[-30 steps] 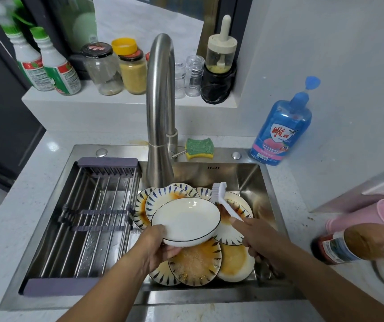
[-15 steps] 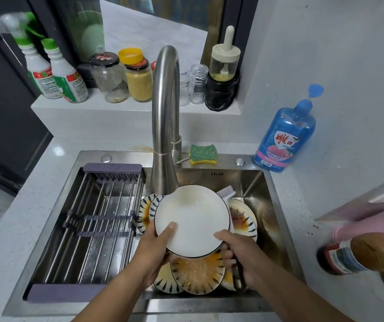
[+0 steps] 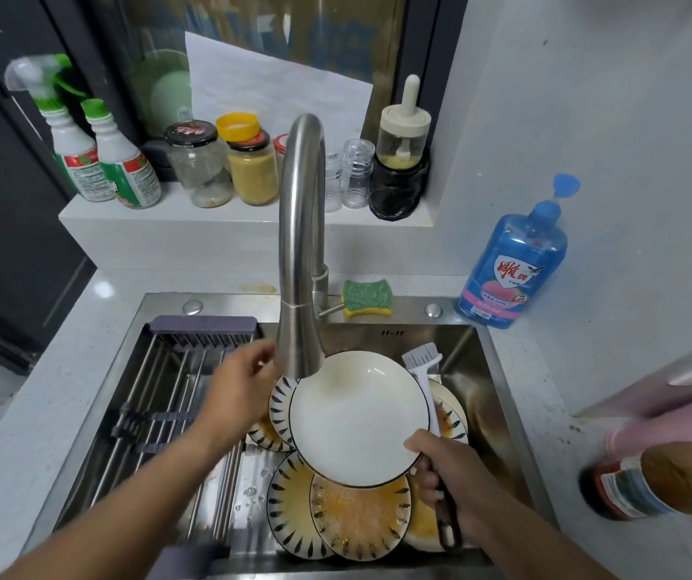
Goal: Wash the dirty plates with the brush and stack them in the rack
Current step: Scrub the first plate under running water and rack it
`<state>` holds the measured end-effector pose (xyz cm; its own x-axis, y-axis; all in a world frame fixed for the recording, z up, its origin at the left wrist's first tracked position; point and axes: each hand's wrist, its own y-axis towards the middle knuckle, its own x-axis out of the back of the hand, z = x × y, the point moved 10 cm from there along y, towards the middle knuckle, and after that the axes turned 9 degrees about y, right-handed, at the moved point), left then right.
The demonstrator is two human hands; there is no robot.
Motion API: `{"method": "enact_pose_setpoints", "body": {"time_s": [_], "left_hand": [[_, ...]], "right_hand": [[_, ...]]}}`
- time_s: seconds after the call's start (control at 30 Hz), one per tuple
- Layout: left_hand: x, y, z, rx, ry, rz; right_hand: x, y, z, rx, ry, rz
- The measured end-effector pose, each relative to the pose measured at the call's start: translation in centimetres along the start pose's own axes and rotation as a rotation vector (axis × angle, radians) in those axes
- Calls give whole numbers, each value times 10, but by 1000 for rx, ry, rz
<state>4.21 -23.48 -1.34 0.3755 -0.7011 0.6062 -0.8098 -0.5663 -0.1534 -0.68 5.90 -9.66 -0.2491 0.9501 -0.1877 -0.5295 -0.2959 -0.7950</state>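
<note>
At the near edge of the sink (image 3: 503, 416) lie the dirty plates (image 3: 357, 523), overlapping, with dark-striped rims and orange residue. Just above them the right hand (image 3: 457, 483) has its fingers curled round the handle of the brush (image 3: 419, 366) and its thumb on the near right rim of a white plate (image 3: 357, 416), pinching the two together. The plate is held tilted above the pile, its inside facing up, its far rim under the spout of the faucet (image 3: 300, 253). The brush runs along the plate's right side, with its bristled head beyond the far rim.

To the left, the left hand (image 3: 239, 391) is blurred. It holds nothing, its fingers are loosely extended, and their tips are beside the spout; whether they touch it cannot be told. Beneath this hand the rack (image 3: 156, 395) of steel bars spans the left part of the sink.

Farther back a green sponge (image 3: 367, 297) sits on the sink's rim. A blue soap bottle (image 3: 511, 265) stands on the table (image 3: 43, 412) at the right, and jars (image 3: 227, 165) line the ledge behind.
</note>
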Motion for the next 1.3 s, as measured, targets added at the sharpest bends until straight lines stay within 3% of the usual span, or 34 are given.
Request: {"method": "enact_pose_setpoints", "body": {"time_s": [0.1,0.2,0.37,0.6,1.17,1.3], "left_hand": [[7,44,-36,-103,37,30],[-10,92,-55,-149,-66,196],[-54,130,-86,-356,373,325],[-67,135,-80,-384,423,422],[-70,137,-69,-460,361,354],[-72,144,-51,-393,327,326]], "right_hand": [[-4,-4,6,4,-34,28],[-10,-7,13,4,-47,62],[-21,-7,19,8,-33,105],[-26,-5,23,-7,12,103],[-31,-7,17,-23,20,108],[-34,-9,18,-9,13,116]]}}
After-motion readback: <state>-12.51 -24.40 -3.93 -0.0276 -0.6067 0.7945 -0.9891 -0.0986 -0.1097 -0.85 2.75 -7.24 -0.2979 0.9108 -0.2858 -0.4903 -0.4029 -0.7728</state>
